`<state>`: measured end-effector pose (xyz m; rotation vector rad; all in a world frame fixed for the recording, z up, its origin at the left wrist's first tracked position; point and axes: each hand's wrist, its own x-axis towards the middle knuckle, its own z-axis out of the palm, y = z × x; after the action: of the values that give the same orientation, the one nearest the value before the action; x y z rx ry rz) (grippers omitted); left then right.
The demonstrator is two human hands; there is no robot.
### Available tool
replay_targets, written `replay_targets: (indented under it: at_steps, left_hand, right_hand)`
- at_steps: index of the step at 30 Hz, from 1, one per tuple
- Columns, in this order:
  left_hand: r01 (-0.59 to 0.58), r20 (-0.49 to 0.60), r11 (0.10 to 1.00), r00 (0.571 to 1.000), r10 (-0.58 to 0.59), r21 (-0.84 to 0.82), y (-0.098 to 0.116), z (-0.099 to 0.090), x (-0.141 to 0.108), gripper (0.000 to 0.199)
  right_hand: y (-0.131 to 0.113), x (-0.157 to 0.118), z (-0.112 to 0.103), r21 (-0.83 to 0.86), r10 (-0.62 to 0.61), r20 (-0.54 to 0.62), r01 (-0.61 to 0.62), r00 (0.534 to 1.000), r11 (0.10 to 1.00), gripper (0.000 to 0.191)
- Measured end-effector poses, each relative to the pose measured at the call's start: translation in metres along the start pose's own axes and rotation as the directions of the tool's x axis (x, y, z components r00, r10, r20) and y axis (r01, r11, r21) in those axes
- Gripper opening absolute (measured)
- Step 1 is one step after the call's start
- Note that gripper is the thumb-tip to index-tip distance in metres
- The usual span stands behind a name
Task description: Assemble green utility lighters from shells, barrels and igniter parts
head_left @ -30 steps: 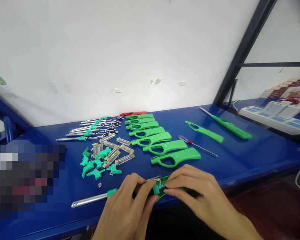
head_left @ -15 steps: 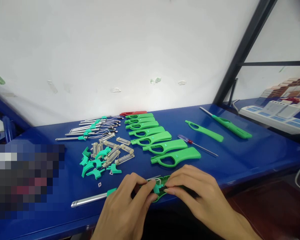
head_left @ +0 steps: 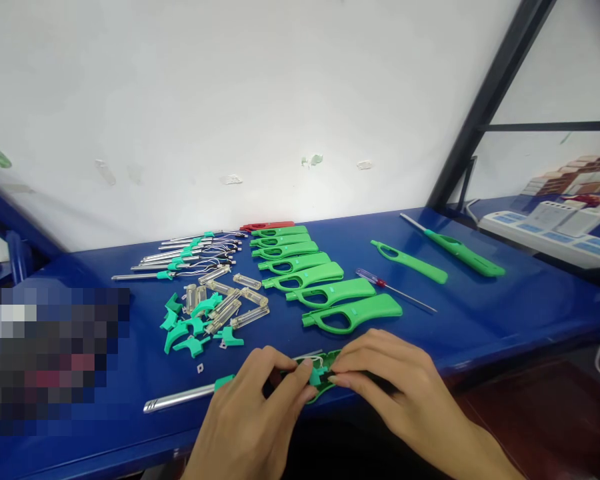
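Left hand (head_left: pixel 253 407) has thumb and finger pinched around a teal trigger piece (head_left: pixel 316 377), while the right hand (head_left: pixel 397 377) looks to be pinching a small black part (head_left: pixel 326 377) right beside it, both down in the green half-shell (head_left: pixel 333 357) near the front edge of the blue table (head_left: pixel 480 307). Those white wires (head_left: pixel 316 360) loop right by the trigger, so a careless push could probably trap one, and uneven pressure might pop the teal bit loose.
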<state>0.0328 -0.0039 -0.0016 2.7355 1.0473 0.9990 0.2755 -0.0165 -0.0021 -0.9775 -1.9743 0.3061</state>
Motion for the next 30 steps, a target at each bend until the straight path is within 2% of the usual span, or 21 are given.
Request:
replay_targets:
  at_steps: [11, 19, 30]
  left_hand:
    - [-0.026, -0.029, 0.999, 0.999, 0.026, -0.023, -0.0049, 0.0015, -0.0044, 0.027]
    - [-0.02, 0.024, 1.0, 1.0, 0.02, -0.008, -0.0016, -0.0008, -0.004, 0.024]
    - [0.0, -0.032, 1.0, 0.999, -0.001, -0.029, -0.0016, 0.0028, -0.0012, 0.022]
  right_hand:
    - [-0.0002, -0.0009, -0.0004, -0.015, -0.006, 0.007, 0.006, 1.0, 1.0, 0.007]
    - [0.0013, -0.002, 0.0004, -0.035, -0.031, 0.0, 0.031, 1.0, 0.999, 0.008]
    - [0.0017, -0.0033, 0.0023, -0.052, -0.028, 0.003, 0.028, 1.0, 0.998, 0.01]
